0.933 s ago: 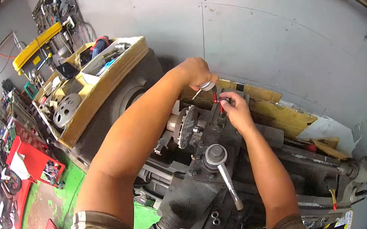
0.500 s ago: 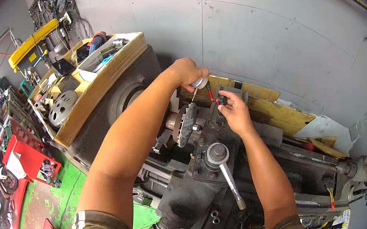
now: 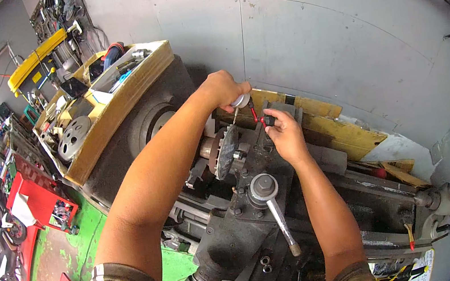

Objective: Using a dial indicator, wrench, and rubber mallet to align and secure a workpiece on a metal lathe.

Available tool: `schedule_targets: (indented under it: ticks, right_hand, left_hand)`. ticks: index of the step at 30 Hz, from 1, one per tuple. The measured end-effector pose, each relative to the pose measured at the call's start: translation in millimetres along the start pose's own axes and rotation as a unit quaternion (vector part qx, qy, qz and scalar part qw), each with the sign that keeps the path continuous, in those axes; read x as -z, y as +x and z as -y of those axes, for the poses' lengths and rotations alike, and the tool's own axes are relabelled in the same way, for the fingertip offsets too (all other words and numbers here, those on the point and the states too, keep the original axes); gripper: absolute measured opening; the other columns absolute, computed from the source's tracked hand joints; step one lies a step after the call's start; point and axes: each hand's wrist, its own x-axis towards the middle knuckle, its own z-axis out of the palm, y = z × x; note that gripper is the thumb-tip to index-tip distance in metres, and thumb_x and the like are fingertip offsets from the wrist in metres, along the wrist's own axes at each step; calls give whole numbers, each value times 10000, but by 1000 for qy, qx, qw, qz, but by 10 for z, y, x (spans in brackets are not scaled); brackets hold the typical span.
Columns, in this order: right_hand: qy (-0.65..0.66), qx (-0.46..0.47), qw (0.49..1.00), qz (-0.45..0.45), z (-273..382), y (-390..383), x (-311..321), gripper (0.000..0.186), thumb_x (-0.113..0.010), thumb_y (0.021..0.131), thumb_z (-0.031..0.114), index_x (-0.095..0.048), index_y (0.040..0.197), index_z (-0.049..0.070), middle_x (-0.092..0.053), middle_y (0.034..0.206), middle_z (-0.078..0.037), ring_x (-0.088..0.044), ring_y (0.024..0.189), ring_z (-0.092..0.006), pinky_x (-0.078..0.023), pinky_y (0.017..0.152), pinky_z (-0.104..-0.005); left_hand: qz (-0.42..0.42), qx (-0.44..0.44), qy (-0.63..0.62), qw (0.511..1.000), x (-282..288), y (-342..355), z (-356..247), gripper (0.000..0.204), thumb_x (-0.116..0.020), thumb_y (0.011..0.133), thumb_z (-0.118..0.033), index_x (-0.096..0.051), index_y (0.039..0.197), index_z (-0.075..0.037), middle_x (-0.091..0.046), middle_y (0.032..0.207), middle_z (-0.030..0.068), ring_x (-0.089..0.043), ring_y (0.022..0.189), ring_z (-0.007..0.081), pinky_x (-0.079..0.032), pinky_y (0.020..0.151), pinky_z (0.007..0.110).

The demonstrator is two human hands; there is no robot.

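My left hand [image 3: 222, 90] is closed round a round, silver dial indicator [image 3: 241, 101]. Its thin stem points down toward the toothed metal disc [image 3: 227, 153] mounted on the lathe; whether the tip touches, I cannot tell. From the indicator a jointed red arm [image 3: 254, 112] runs to a black knob [image 3: 269, 120]. Thumb and fingers of my right hand [image 3: 287, 137] pinch that knob. Below the hands stands the lathe's tool post [image 3: 265, 185], its long silver lever [image 3: 280, 219] slanting toward me. The palm side of my left hand is hidden.
A wooden tray [image 3: 117, 109] with tools and a holed metal disc rests on the headstock at left. Grey wall panels [image 3: 313, 30] rise behind the lathe. A brush [image 3: 409, 232] lies at right. Far left are a red cart [image 3: 41, 203], a motorcycle and a person.
The view has shifted slightly, so the lathe and tray sit a little further left. Both hands keep their holds; the red arm's joint looks slightly more bent.
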Motion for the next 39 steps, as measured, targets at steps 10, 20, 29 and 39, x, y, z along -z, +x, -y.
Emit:
schedule_targets:
  ticks: [10, 20, 29, 39]
  right_hand:
    - [1, 28, 999, -15, -76, 2, 11, 512, -745, 892, -40, -701, 1379, 109, -657, 1092, -111, -653, 882, -226, -560, 854, -362]
    - [-20, -51, 998, -33, 9, 74, 3, 495, -810, 936, 240, -685, 1362, 19, -771, 984, -144, -763, 867, -250, -589, 810, -385]
    - [-66, -77, 995, -14, 178, 56, 86, 590, -854, 913, 326, -669, 1382, 20, -755, 908, -116, -740, 837, -210, -579, 775, -364]
    - [-172, 21, 978, -116, 267, -34, -15, 509, -852, 892, 183, -673, 1354, 64, -712, 1111, -159, -714, 1051, -335, -570, 899, -446]
  left_hand:
    - [3, -10, 7, 1000, -17, -33, -33, 616, -682, 978, -512, -751, 794, 72, -749, 718, 210, -802, 672, 260, -651, 719, 377]
    - [8, 1, 10, 1000, -4, -34, -35, 575, -737, 955, -440, -757, 992, 134, -773, 884, 228, -808, 704, 293, -655, 662, 371]
    - [-12, -3, 2, 1000, -25, -32, 25, 598, -703, 965, -471, -755, 825, 108, -762, 755, 220, -811, 695, 276, -655, 726, 387]
    - [-11, -1, 12, 1000, -13, -37, -46, 600, -697, 965, -471, -742, 789, 101, -751, 735, 219, -807, 677, 270, -655, 679, 382]
